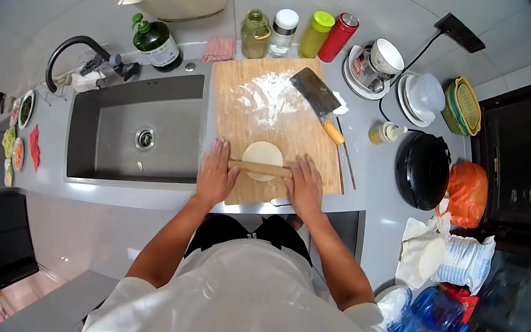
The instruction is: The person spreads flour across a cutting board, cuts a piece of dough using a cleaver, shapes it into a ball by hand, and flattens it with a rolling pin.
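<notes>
A round, flat sheet of dough (263, 152) lies near the front of a wooden cutting board (230, 115). Across its lower part rests a wooden rolling pin (258, 168). My left hand (215, 171) is closed over the pin's left end, its thumb against the wood and its fingers pointing forward. At the opposite end, my right hand (305, 185) holds the pin in much the same way. White flour (275, 99) is scattered over the far half of the board. A cleaver (315, 93) with a yellowish handle lies at the board's right side.
Left of the board is a grey sink (116, 114) with a black faucet (68, 50). Chopsticks (349, 166) lie along the board's right edge. Several bottles stand behind it, including a red one (339, 38). A black round appliance (421, 170) occupies the right counter.
</notes>
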